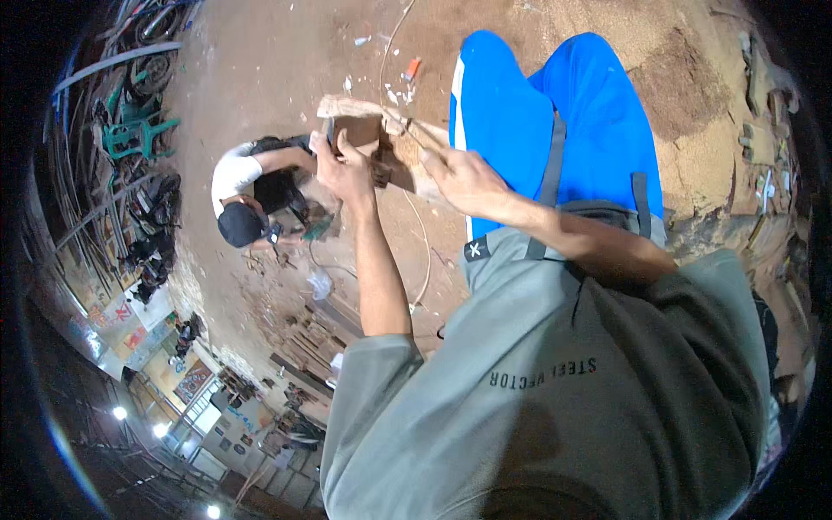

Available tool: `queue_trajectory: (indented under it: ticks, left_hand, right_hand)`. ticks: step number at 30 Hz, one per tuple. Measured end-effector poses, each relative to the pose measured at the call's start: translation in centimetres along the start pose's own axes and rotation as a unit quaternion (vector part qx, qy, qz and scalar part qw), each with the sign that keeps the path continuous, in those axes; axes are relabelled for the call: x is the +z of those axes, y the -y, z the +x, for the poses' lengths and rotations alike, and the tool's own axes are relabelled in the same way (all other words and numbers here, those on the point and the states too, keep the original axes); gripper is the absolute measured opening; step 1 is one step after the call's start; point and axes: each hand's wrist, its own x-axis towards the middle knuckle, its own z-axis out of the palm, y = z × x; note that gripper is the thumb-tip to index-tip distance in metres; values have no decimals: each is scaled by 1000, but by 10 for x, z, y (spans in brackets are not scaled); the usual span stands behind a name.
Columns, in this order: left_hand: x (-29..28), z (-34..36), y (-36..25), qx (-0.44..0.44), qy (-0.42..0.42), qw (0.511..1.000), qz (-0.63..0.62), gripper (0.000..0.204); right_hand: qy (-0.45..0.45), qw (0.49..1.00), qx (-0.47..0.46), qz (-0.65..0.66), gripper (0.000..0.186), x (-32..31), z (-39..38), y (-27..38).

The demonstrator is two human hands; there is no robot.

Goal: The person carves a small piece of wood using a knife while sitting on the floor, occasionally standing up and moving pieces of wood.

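Head view. Your right hand (pixel 466 182) is closed around a slim wooden handle (pixel 423 137), which slants up and left from your fingers toward a long pale wooden piece (pixel 348 107). The two meet or overlap there; cannot tell whether they are joined. Your left hand (pixel 348 175) is raised left of the right, well apart from it, thumb and forefinger spread. A narrow dark piece (pixel 329 130) shows between these digits, just below the pale piece's left end; cannot tell whether you are pinching it. Brown wood (pixel 400 152) lies below the handle, between your two hands; its outline is partly hidden.

Surroundings: your knees, in blue trousers (pixel 576 113), are to the right of the work. A co-worker (pixel 236 178) in a white top and dark cap (pixel 241 224) is low to the ground, left of your left hand. A thin cord (pixel 426 251) curves over the bare floor (pixel 277 61). Beyond your knees lies a spread of sawdust (pixel 650 56); a green chair (pixel 139 137) is at far left, beside piled scrap.
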Motion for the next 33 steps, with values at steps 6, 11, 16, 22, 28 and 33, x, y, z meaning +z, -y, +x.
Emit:
queue_trajectory:
  ticks: [6, 11, 16, 22, 28, 33]
  left_hand:
    - [-8, -3, -16, -49, 36, 998, -25, 20]
    - [-9, 1, -18, -12, -3, 999, -40, 20]
    - [-17, -13, -8, -67, 20, 997, -27, 19]
    - [-18, -8, -21, -109, 38, 991, -70, 16]
    - [-17, -13, -16, -110, 23, 991, -79, 15]
    - [-15, -13, -11, -76, 20, 995, -68, 10]
  right_hand:
    - [-27, 977, -118, 175, 28, -15, -16, 47]
    - [4, 996, -61, -59, 44, 10, -15, -19]
    - [-22, 994, -79, 68, 45, 5, -14, 11]
    - [90, 976, -111, -163, 30, 8, -6, -18]
    - [-7, 988, -143, 49, 38, 5, -15, 11]
    - [4, 995, -69, -78, 36, 13, -5, -31]
